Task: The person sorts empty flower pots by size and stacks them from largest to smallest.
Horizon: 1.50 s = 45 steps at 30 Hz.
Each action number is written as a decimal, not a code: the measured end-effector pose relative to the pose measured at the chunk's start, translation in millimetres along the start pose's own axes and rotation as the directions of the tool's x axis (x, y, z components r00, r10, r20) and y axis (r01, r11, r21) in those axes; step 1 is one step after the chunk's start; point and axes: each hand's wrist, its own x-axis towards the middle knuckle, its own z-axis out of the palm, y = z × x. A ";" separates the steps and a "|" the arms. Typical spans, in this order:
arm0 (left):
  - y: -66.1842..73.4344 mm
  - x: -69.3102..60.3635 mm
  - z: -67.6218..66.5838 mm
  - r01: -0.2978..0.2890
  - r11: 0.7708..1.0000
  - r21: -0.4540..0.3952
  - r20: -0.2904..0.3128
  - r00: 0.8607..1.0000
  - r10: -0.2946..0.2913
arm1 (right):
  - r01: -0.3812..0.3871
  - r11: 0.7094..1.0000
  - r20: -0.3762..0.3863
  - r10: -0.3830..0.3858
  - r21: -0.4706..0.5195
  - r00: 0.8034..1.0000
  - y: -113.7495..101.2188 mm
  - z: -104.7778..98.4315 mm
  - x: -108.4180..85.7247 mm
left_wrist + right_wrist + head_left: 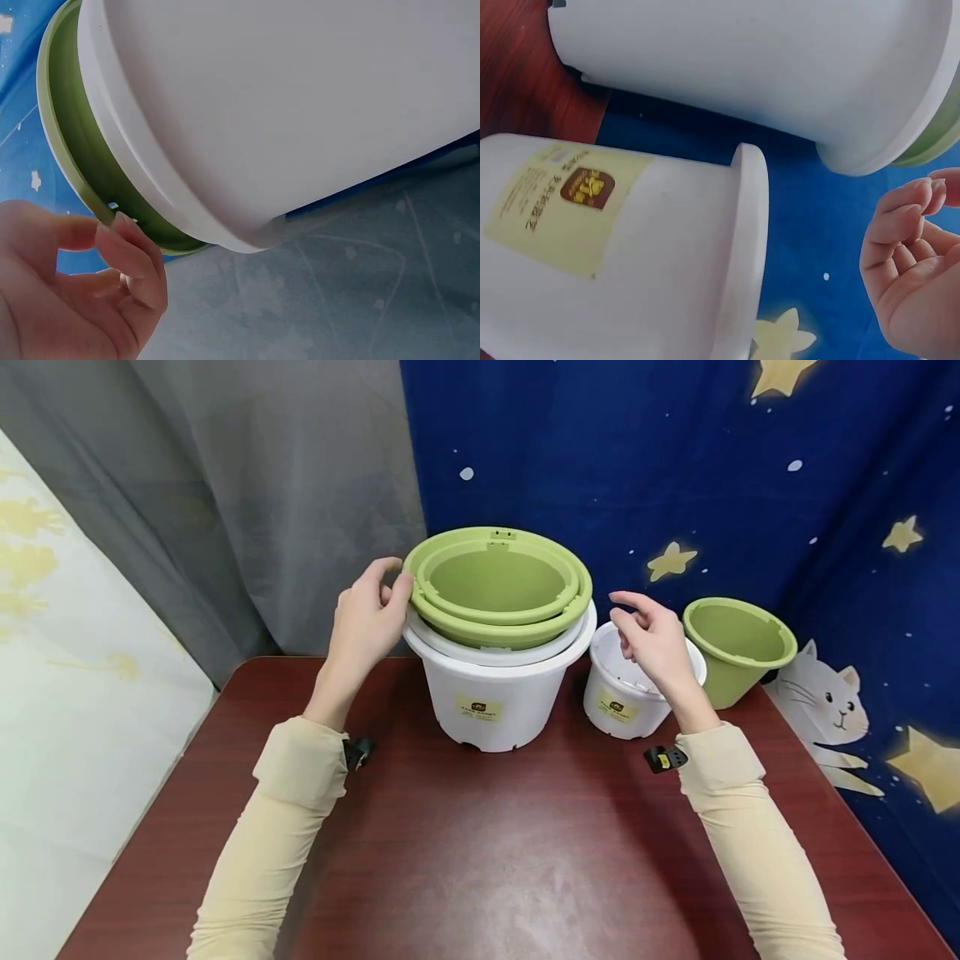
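Nested together at the back of the table, a large white pot [495, 702] holds a second white rim and two green pots, the smaller green pot [498, 578] innermost. My left hand [369, 618] is at the left edge of the larger green pot's rim [66, 142], its fingers loosely bent; contact is hard to tell. Over the small white pot [626, 706] hovers my right hand [651, 637], fingers loosely curled and holding nothing. In the right wrist view that hand [915, 262] is apart from the stack's rim.
A small green pot [738, 639] stands at the back right, beside the small white one. Behind the reddish-brown table [480, 852] hang a grey curtain [300, 485] and a blue star-patterned curtain [562, 452]. White cloth [67, 693] is along the left side.
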 end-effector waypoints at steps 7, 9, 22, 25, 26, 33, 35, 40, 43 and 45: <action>-7.5 -3.4 4.1 -0.004 0.999 -0.033 -0.021 1.000 0.003 | 0.012 0.998 -0.013 -0.013 -0.058 1.000 0.6 -12.7 -6.4; -9.2 -4.8 4.4 0.006 0.999 -0.038 -0.019 1.000 -0.007 | 0.012 0.997 -0.012 -0.013 -0.076 1.000 2.1 -16.5 -8.0; -20.8 -11.1 5.2 0.056 0.998 -0.026 0.036 0.998 -0.055 | -0.019 0.986 -0.036 0.013 -0.164 0.999 15.5 -37.5 -15.5; -24.1 -12.4 5.7 0.066 0.998 -0.025 0.047 0.997 -0.065 | -0.027 0.982 -0.039 0.020 -0.189 0.999 18.1 -41.2 -18.1; -25.2 -12.8 6.0 0.068 0.997 -0.023 0.048 0.997 -0.066 | -0.030 0.979 -0.041 0.022 -0.199 0.999 19.0 -42.2 -19.0; -33.1 -15.0 7.9 0.081 0.997 -0.020 0.061 0.995 -0.080 | -0.052 0.969 -0.048 0.041 -0.243 0.998 25.3 -50.3 -25.5; -34.6 -15.4 8.3 0.085 0.996 -0.021 0.065 0.994 -0.083 | -0.054 0.966 -0.048 0.044 -0.254 0.998 26.7 -52.9 -26.8; -38.1 -17.2 10.3 0.096 0.995 -0.017 0.086 0.992 -0.094 | -0.058 0.955 -0.055 0.044 -0.290 0.997 31.7 -59.0 -29.6; -39.8 -19.0 11.5 0.101 0.995 -0.013 0.103 0.990 -0.099 | -0.071 0.946 -0.068 0.052 -0.315 0.996 35.5 -62.5 -31.9; -40.4 -20.2 11.9 0.106 0.994 -0.012 0.114 0.988 -0.104 | -0.086 0.940 -0.078 0.064 -0.329 0.995 37.5 -64.9 -33.6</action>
